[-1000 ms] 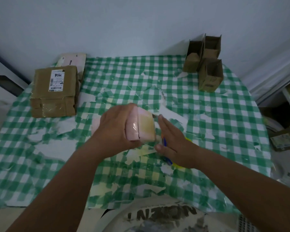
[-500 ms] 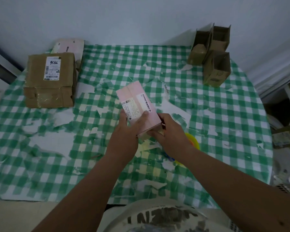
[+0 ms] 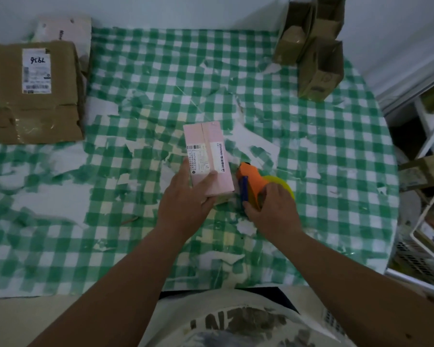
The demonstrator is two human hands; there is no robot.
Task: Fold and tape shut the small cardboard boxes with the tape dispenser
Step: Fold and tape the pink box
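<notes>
left hand (image 3: 186, 204) is holding the pink box (image 3: 208, 159) down on the table (image 3: 336, 146), thumb on top. right hand (image 3: 273, 209) is wrapping round the tape dispenser (image 3: 253, 186) just beside the box. best to keep box still & run tape straight along the middle seam.

Small box (image 3: 207, 159) at desk (image 3: 336, 151) centre; tape dispenser (image 3: 256, 185) just right of it. Flattened carton (image 3: 33, 93) far left; three open boxes (image 3: 313, 51) far right, by the wall.
</notes>
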